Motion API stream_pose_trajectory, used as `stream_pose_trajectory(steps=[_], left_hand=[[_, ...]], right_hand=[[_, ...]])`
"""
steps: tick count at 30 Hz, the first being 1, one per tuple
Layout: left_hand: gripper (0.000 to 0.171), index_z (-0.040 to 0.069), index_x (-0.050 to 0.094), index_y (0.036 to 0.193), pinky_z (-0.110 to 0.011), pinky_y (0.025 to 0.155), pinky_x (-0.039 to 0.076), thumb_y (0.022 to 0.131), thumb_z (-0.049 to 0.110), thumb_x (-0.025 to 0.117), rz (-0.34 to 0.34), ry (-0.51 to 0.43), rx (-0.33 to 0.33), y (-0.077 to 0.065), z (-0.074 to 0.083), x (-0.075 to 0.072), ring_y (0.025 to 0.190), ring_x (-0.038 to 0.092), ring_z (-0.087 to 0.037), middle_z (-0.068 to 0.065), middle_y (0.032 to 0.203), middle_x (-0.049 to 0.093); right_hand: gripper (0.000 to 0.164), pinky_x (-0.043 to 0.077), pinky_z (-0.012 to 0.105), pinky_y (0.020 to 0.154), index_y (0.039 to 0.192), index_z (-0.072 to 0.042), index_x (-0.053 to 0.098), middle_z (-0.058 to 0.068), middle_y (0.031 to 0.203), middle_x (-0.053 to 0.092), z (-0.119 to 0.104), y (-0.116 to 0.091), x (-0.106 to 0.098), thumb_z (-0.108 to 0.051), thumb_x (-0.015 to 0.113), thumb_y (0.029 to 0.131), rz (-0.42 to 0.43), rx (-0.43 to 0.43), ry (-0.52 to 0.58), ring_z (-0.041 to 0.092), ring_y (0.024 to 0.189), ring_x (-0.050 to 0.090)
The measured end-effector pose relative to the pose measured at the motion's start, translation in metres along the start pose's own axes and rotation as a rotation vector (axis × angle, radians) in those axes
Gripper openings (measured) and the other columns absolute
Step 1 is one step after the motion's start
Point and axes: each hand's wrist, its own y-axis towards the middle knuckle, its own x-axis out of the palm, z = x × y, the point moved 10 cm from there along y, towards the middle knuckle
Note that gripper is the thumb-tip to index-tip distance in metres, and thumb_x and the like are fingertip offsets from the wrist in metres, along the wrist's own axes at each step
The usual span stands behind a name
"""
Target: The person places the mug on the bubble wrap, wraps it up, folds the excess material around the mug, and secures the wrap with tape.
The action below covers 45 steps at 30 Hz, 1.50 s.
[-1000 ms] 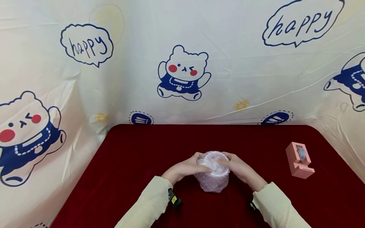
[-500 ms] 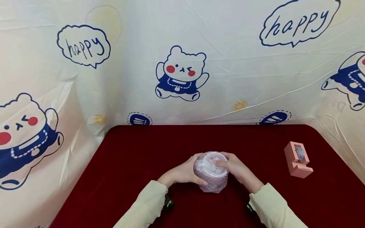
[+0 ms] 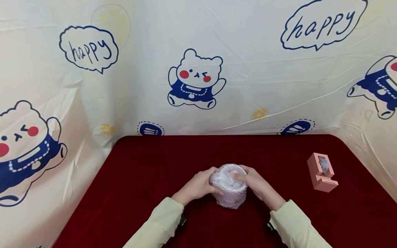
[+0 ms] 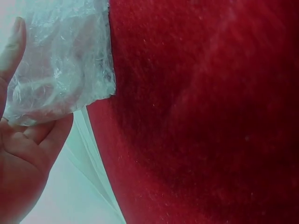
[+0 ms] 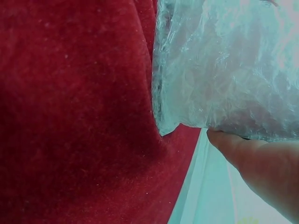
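A roundish bundle of clear bubble wrap (image 3: 232,198) stands on the red cloth between both hands, with a ring-shaped rim and folded-in wrap on top. My left hand (image 3: 197,186) grips its left side, thumb along the front and fingers round the back. The right hand (image 3: 257,184) holds the opposite side, its thumb pressing into the folded wrap on top. In the left wrist view, a curved outline shows faintly through the wrap (image 4: 60,60); what is inside is hidden. A finger (image 5: 252,154) lies against the wrapped side (image 5: 224,70) in the right wrist view.
A pink tape dispenser (image 3: 322,174) with a roll of tape (image 3: 324,165) sits at the right of the red-covered table (image 3: 155,155). Behind and at the sides hangs a white curtain (image 3: 149,69) printed with bears. Dark wrist straps show under both pale sleeves (image 3: 158,220).
My left thumb has slid off the top of the bundle to its front side, and the left fingers have shifted round it. The right hand keeps its place with its thumb on top.
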Motion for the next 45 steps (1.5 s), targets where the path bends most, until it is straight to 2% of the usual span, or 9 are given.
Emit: stream_pose_trajectory(steps=[5,13,17,24,28,31,35,40,45], left_hand=[[0.066,0.015,0.052,0.13,-0.026,0.086,0.051,0.073,0.033,0.079,0.024,0.063,0.004,-0.003,-0.001,-0.001,0.107,0.061,-0.015,-0.002,0.122,0.063],[0.074,0.014,0.051,0.131,-0.027,0.083,0.054,0.07,0.048,0.074,0.145,0.392,0.079,-0.01,0.01,-0.008,0.099,0.064,-0.014,-0.002,0.114,0.064],[0.067,0.011,0.053,0.123,-0.023,0.082,0.054,0.07,0.045,0.074,0.157,0.352,0.098,-0.011,0.013,-0.008,0.099,0.065,-0.011,-0.001,0.111,0.066],[0.064,0.015,0.058,0.115,-0.026,0.08,0.054,0.064,0.046,0.08,0.189,0.266,0.028,-0.009,0.003,-0.011,0.097,0.066,-0.013,0.001,0.107,0.068],[0.063,0.016,0.06,0.112,-0.027,0.079,0.054,0.061,0.046,0.083,0.202,0.225,-0.008,-0.008,-0.001,-0.013,0.097,0.066,-0.013,0.0,0.107,0.069],[0.063,0.016,0.06,0.111,-0.027,0.079,0.054,0.061,0.045,0.084,0.198,0.21,-0.023,-0.008,-0.002,-0.013,0.097,0.066,-0.014,-0.001,0.107,0.069],[0.062,0.016,0.06,0.112,-0.028,0.08,0.053,0.062,0.045,0.084,0.188,0.212,-0.029,-0.009,-0.001,-0.013,0.098,0.065,-0.014,0.0,0.107,0.069],[0.064,0.016,0.059,0.114,-0.029,0.082,0.053,0.063,0.045,0.083,0.178,0.233,-0.033,-0.011,-0.001,-0.012,0.098,0.064,-0.014,0.001,0.107,0.067],[0.064,0.017,0.058,0.116,-0.03,0.083,0.053,0.064,0.046,0.082,0.165,0.247,-0.027,-0.013,-0.001,-0.009,0.099,0.063,-0.014,0.001,0.108,0.066]], right_hand=[[0.052,0.041,0.041,0.102,0.136,0.008,0.044,0.024,0.132,0.053,0.002,0.001,0.001,-0.02,0.057,0.094,0.012,0.004,0.01,0.029,0.122,0.051],[0.054,0.041,0.044,0.104,0.137,0.007,0.043,0.024,0.134,0.053,0.0,0.0,0.001,-0.023,0.056,0.095,0.009,-0.018,-0.008,0.032,0.123,0.05],[0.055,0.042,0.045,0.103,0.138,0.006,0.043,0.024,0.135,0.052,0.0,-0.002,0.0,-0.026,0.055,0.096,0.008,-0.011,-0.039,0.033,0.124,0.05],[0.053,0.038,0.049,0.109,0.138,0.008,0.041,0.027,0.14,0.046,0.0,-0.008,-0.019,-0.031,0.042,0.103,0.049,-0.023,-0.049,0.038,0.131,0.044],[0.056,0.043,0.044,0.106,0.137,0.012,0.04,0.031,0.136,0.049,0.001,-0.015,-0.047,-0.034,0.037,0.104,0.09,-0.033,-0.016,0.037,0.126,0.051],[0.057,0.05,0.034,0.097,0.136,0.012,0.041,0.027,0.127,0.058,0.003,-0.024,-0.075,-0.035,0.037,0.104,0.136,-0.042,-0.048,0.021,0.111,0.062],[0.054,0.054,0.021,0.081,0.135,0.011,0.043,0.0,0.104,0.068,0.008,-0.039,-0.119,-0.033,0.038,0.104,0.185,-0.044,-0.072,-0.001,0.09,0.063],[0.034,0.055,0.019,0.069,0.119,-0.013,0.057,-0.021,0.081,0.06,0.033,-0.062,-0.182,-0.032,0.033,0.104,0.288,0.038,-0.081,-0.003,0.075,0.06],[0.051,0.055,0.019,0.064,0.133,0.014,0.042,-0.023,0.074,0.058,0.064,-0.089,-0.239,-0.027,0.032,0.104,0.422,0.141,-0.161,-0.005,0.067,0.061]])
